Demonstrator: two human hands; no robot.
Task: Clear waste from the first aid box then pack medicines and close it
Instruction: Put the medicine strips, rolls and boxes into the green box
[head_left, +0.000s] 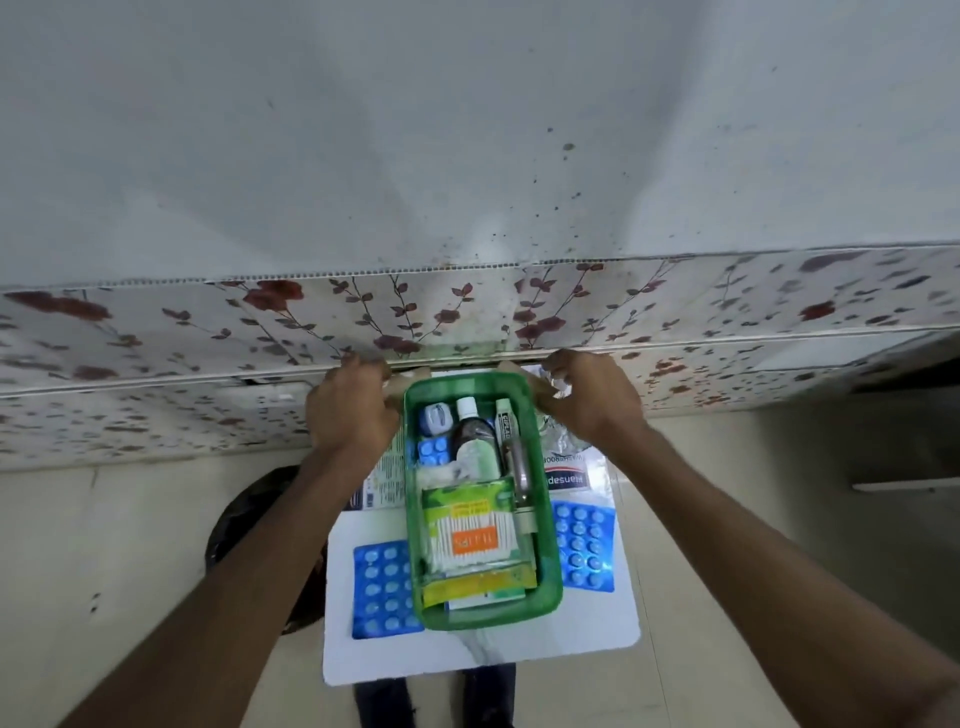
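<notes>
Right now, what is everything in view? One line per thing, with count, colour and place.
first aid box: one, green, centre of white table
cotton buds pack: one, green and orange, near half of box
bottle: one, dark with white cap, far half of box
tube: one, white, right of bottle
blister sheets: two large blue, one left of box, one right; one small blue inside
plaster packet: one, silver-blue, right of box
left hand: far left corner of box
right hand: far right corner of box
</notes>
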